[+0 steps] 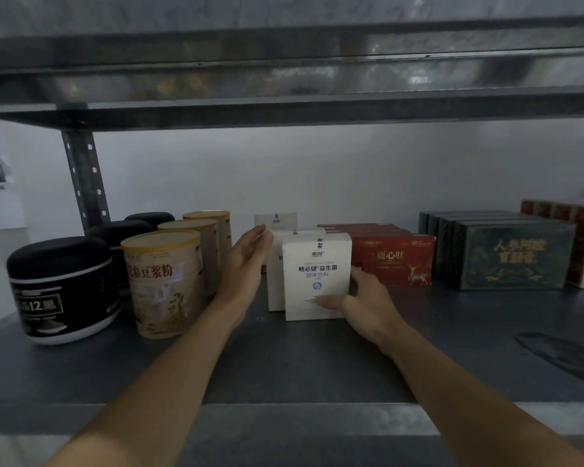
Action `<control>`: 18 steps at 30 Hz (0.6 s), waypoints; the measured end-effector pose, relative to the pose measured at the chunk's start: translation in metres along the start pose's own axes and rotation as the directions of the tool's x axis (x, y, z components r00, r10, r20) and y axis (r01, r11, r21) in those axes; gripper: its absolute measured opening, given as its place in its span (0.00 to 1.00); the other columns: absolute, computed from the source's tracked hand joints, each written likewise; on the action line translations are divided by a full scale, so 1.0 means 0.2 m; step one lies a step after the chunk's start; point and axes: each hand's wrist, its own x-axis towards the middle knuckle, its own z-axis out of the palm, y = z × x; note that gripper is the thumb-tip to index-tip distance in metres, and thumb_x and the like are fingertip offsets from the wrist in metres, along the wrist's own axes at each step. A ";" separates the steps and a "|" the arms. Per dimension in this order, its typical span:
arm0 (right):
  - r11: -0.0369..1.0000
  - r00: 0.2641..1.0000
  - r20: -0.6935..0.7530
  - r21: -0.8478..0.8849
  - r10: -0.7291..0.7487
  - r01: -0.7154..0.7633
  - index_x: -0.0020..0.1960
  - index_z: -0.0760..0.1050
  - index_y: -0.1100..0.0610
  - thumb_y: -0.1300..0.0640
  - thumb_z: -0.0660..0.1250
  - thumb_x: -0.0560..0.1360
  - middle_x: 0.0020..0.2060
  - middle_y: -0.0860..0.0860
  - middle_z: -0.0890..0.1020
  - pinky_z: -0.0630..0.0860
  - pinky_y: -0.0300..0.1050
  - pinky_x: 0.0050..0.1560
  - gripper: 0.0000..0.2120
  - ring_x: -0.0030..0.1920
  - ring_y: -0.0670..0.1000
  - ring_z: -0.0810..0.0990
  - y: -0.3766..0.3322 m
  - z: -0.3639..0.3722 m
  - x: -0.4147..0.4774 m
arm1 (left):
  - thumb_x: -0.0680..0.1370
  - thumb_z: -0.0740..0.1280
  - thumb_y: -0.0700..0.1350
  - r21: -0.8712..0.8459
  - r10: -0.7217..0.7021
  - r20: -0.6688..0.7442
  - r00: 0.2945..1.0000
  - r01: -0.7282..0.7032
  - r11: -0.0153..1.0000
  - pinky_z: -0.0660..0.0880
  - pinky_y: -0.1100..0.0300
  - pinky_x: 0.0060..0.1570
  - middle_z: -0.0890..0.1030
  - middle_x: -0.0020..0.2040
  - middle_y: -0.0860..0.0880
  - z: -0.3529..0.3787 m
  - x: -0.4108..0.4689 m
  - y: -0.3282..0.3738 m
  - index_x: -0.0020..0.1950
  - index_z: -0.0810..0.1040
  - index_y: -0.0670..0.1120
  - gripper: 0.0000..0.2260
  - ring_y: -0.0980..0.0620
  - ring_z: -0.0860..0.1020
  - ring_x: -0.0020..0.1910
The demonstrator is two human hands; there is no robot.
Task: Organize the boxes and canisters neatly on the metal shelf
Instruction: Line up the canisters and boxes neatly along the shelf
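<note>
Pinching the front white box (316, 264) low at its right edge, the right hand (368, 301) had its thumb on the face and its fingers round the side. The left hand (246, 261), fingers straight, lay flat against the second white box (277, 274) behind. Light, stiff cardboard, by the look; it should slide easily on the metal shelf (300, 365) and is best taken by the side walls. The row stood between the tan canisters (164, 281) and the red boxes (393, 259).

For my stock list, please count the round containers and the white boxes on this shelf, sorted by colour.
black jars: 3
beige canisters: 3
white boxes: 3
Total: 9
</note>
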 end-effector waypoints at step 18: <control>0.970 0.982 0.177 -0.218 -0.070 0.108 0.75 0.64 0.54 0.62 0.66 0.80 0.68 0.52 0.75 0.67 0.34 0.61 0.25 0.68 0.51 0.73 -0.01 0.18 0.16 | 0.76 0.70 0.37 0.208 -0.205 0.138 0.969 0.175 0.962 0.70 0.63 0.59 0.75 0.63 0.55 -0.04 -0.05 -0.11 0.72 0.66 0.52 0.28 0.57 0.73 0.63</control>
